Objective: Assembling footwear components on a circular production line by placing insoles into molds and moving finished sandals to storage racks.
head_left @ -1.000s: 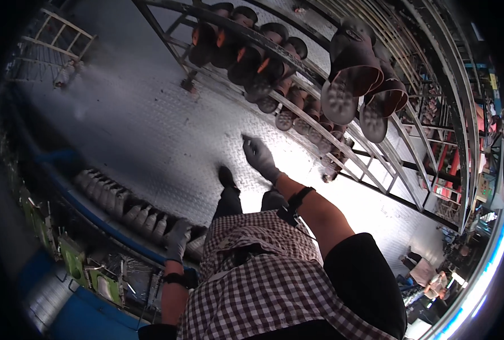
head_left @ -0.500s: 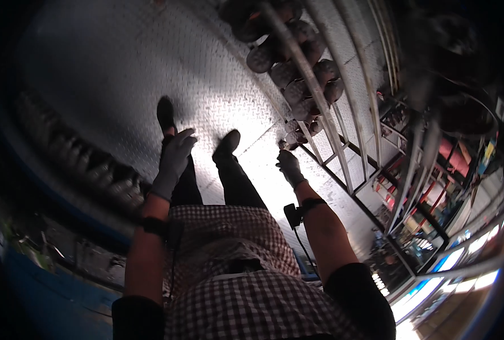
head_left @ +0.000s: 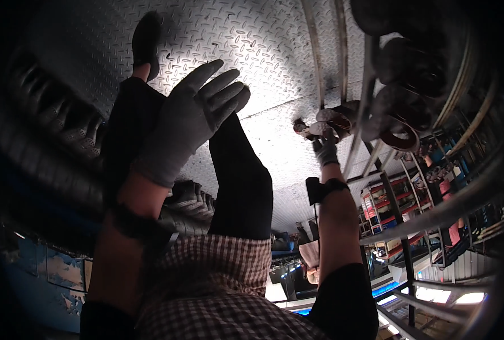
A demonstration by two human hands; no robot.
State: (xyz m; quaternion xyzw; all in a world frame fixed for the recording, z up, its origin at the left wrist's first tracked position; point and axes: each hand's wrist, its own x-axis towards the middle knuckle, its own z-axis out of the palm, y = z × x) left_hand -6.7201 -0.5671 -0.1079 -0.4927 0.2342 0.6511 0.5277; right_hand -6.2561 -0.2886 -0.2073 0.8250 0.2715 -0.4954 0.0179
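Brown, pale-soled boot (head_left: pixel 338 117) sits by the dull metal rack (head_left: pixel 314 51), against my grey-gloved right hand (head_left: pixel 325 148), grip unclear; my grey-gloved left hand (head_left: pixel 191 120) spreads empty. Loose fingers might drop it.

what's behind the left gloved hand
Past the edges of the left gloved hand, patterned metal floor and dark trouser legs show; whatever it directly covers cannot be seen.
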